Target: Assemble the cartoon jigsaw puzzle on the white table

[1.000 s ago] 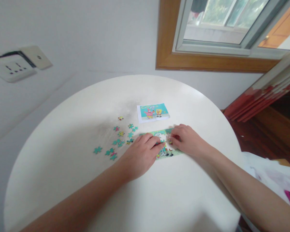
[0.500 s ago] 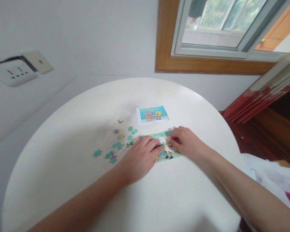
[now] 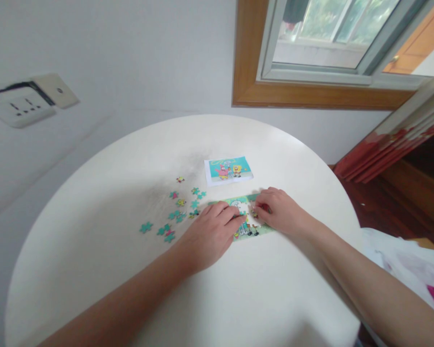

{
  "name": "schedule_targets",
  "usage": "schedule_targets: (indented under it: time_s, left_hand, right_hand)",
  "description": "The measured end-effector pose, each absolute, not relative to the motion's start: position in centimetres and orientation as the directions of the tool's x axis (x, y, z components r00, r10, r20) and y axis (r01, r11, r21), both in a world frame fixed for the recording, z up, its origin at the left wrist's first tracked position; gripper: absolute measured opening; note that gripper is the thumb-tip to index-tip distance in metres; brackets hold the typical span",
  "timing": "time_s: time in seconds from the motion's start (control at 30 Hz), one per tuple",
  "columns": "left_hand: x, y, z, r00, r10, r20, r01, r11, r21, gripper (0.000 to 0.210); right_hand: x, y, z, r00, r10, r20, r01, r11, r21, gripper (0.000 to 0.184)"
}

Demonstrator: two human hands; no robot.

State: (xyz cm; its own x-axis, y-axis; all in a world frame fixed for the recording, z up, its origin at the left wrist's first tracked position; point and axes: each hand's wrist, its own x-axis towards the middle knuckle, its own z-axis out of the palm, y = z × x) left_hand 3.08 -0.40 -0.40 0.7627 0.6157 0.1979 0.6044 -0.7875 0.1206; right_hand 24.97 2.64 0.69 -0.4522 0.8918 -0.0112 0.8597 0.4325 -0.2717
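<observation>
A partly assembled jigsaw puzzle [image 3: 252,230] with cartoon figures lies on the round white table. My left hand [image 3: 213,233] rests over its left part, fingers stretched out and lying on it, covering much of that side. At the right part, my right hand [image 3: 280,212] has thumb and fingers pinched on a small puzzle piece [image 3: 255,213], of which only a bit shows. Loose puzzle pieces [image 3: 169,231], mostly teal with some pink and yellow, are scattered left of my left hand. Behind the puzzle lies a printed reference picture [image 3: 229,170] of the cartoon scene.
The round table [image 3: 94,217] stands against a white wall with a socket [image 3: 25,103] at the left. A wood-framed window [image 3: 318,94] is beyond it. To the right are a red and white curtain [image 3: 369,149] and a white plastic bag [image 3: 401,260].
The view has shifted very slightly. Both hands stay in nearly the same place on the puzzle, and the loose pieces have not moved.
</observation>
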Motion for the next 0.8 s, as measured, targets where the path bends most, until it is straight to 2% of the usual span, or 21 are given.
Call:
schedule_targets:
  time_s: [0.8]
  left_hand:
    - [3.02,-0.41,-0.23,0.760,0.619,0.196,0.604,-0.785,0.137,0.031]
  right_hand:
    - [25.04,2.65,0.69,-0.452,0.892,-0.004,0.858,0.434,-0.273,0.022]
